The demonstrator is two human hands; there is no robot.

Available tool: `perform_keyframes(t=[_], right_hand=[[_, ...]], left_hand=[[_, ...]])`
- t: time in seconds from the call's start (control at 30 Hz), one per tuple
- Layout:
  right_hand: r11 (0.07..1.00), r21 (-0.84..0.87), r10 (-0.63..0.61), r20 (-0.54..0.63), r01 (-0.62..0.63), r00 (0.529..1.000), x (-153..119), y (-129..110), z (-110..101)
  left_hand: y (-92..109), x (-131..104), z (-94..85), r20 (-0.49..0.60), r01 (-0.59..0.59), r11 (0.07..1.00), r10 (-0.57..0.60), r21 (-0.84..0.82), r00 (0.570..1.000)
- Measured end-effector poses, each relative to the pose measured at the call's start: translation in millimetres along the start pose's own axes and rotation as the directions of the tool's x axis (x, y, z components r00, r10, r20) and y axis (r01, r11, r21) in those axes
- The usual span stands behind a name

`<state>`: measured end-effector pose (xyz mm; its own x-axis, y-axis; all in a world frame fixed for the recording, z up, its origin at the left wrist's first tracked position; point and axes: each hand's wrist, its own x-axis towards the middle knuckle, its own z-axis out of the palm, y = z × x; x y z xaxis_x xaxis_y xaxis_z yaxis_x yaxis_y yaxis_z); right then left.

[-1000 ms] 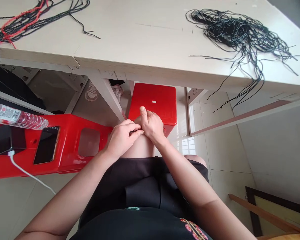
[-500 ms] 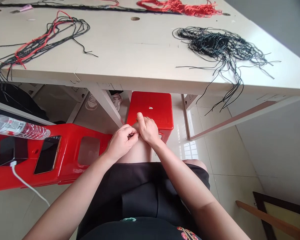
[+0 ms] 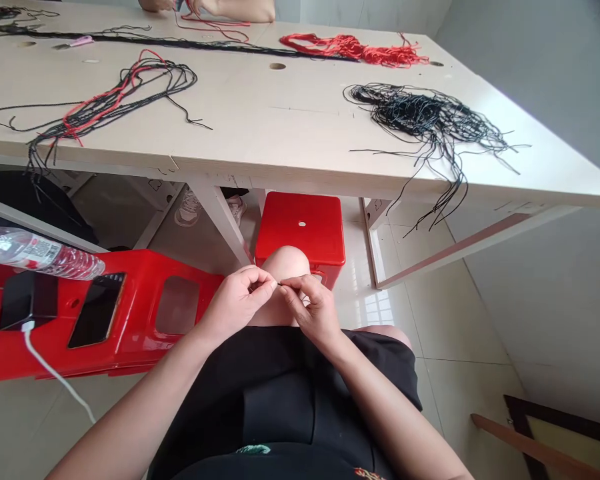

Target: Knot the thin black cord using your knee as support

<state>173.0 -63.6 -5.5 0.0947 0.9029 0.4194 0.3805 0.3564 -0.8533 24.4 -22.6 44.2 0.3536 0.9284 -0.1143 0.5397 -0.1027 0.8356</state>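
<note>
My left hand (image 3: 241, 297) and my right hand (image 3: 316, 308) meet above my bare knee (image 3: 286, 261), both closed in a pinch. Between the fingertips shows a short bit of thin dark cord (image 3: 279, 285); most of it is hidden by the fingers. On the table above them lies a loose tangle of black cords (image 3: 415, 113), its ends hanging over the front edge. Further left is a looped bundle of black cords (image 3: 125, 90) with a red cord tied around it.
A red stool (image 3: 300, 227) stands under the table (image 3: 260, 143). Left of me, another red stool (image 3: 135, 300) holds a bottle (image 3: 45, 253), a phone (image 3: 97, 310) and a black box (image 3: 29, 300) with a white cable. Red cords (image 3: 350, 50) lie behind; another person's hands (image 3: 200, 7) hold red cord.
My right hand has turned from thumb up, flat against the leg, to a pinch facing my left hand. Both hands are slightly nearer me, off the knee. The view has tilted up a little.
</note>
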Motion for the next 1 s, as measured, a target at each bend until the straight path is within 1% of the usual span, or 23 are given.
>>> perform_keyframes(t=[0.07, 0.13, 0.2, 0.33, 0.47, 0.53, 0.6, 0.73, 0.8, 0.87, 0.93, 1.0], right_hand=[[0.986, 0.102, 0.124, 0.049, -0.128, 0.991, -1.6, -3.1, -0.7], [0.941, 0.209, 0.249, 0.106, -0.266, 0.963, -4.0, -5.2, -2.0], [0.889, 0.282, 0.329, 0.154, -0.361, 0.932, -6.9, -6.5, -2.5], [0.829, 0.359, 0.387, 0.185, -0.429, 0.903, -10.8, -7.8, -1.2], [0.755, 0.446, 0.426, 0.225, -0.481, 0.876, -11.1, -9.9, -0.6], [0.747, 0.458, 0.416, 0.243, -0.482, 0.876, -10.4, -11.4, -0.9], [0.767, 0.44, 0.397, 0.246, -0.466, 0.884, -9.6, -13.0, -1.2], [0.864, 0.337, 0.333, 0.173, -0.374, 0.927, -9.7, -16.8, 1.4], [0.919, 0.247, 0.282, 0.137, -0.309, 0.949, -10.9, -17.6, 5.1], [0.963, 0.132, 0.219, 0.121, -0.234, 0.968, -11.8, -14.8, 8.7], [0.989, 0.02, 0.144, 0.138, -0.148, 0.98, -10.2, -5.2, 8.7], [0.993, -0.073, 0.104, 0.174, -0.093, 0.979, -4.2, 12.7, 0.9]], left_hand=[[2.1, -5.2, 1.1, 0.014, 0.016, 1.0, -0.016, 0.024, 1.0], [3.8, -9.7, 2.6, 0.027, 0.029, 0.999, -0.03, 0.034, 0.999], [4.7, -12.9, 4.2, 0.034, 0.032, 0.999, -0.033, 0.028, 0.999], [3.4, -16.6, 6.2, 0.049, 0.047, 0.999, -0.046, -0.016, 0.998], [-1.9, -18.9, 6.9, 0.112, 0.118, 0.983, -0.102, -0.141, 0.988], [-4.1, -20.0, 7.1, 0.157, 0.176, 0.961, -0.144, -0.215, 0.977], [-4.8, -21.2, 7.3, 0.19, 0.237, 0.936, -0.191, -0.259, 0.963], [-3.5, -23.5, 7.0, 0.211, 0.324, 0.892, -0.267, -0.315, 0.94], [-3.3, -23.8, 6.5, 0.177, 0.339, 0.868, -0.293, -0.363, 0.939], [-4.3, -22.8, 5.7, 0.119, 0.343, 0.847, -0.323, -0.407, 0.939], [-6.7, -20.5, 4.9, 0.041, 0.333, 0.844, -0.349, -0.421, 0.936], [-10.3, -17.4, 4.5, -0.042, 0.317, 0.86, -0.363, -0.4, 0.931]])
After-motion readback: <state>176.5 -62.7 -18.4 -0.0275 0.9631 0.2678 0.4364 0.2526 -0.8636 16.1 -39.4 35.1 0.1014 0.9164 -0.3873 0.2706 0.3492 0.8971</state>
